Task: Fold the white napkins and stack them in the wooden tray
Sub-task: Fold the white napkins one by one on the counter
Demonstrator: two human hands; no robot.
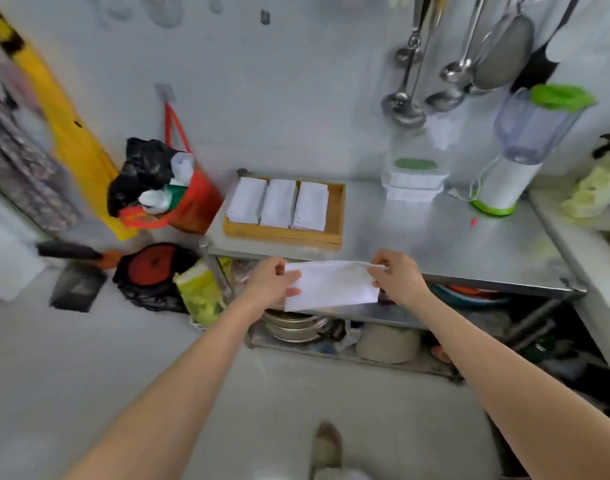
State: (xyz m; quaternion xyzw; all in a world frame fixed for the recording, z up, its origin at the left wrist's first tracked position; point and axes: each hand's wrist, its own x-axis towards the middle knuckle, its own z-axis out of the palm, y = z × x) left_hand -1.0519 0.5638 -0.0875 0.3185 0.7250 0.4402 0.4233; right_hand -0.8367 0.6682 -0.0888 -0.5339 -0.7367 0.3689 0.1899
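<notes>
White napkin (331, 285) hung folded at the table (452, 244) edge, pinched at each end by the left hand (270, 280) and right hand (397, 277), likely to square it for the tray (335, 216).

Both bare forearms reach forward from the near edge, converging slightly. The left hand (270, 277) pinches with thumb on top and fingers curled beneath. The right hand (397, 273), level with it, pinches between thumb and forefinger, knuckles raised.
</notes>
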